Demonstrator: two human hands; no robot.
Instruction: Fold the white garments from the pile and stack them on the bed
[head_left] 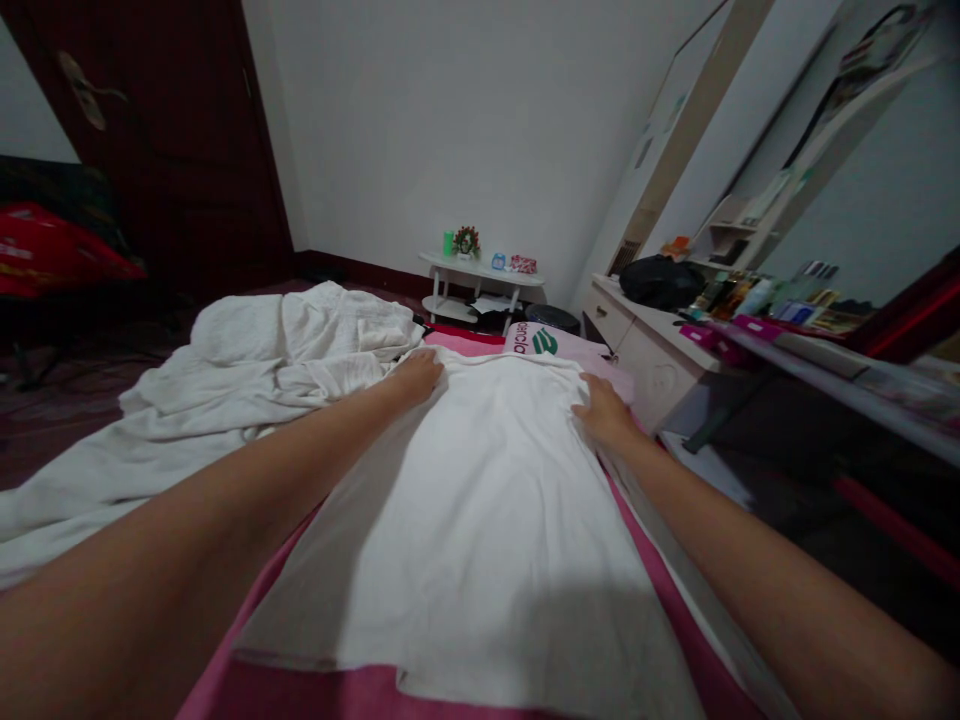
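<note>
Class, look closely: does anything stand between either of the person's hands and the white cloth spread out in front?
Nothing visible does: the left hand and the right hand both touch the white cloth near its far end, one at each side. The pile of white fabric lies to its left, not in between.
</note>
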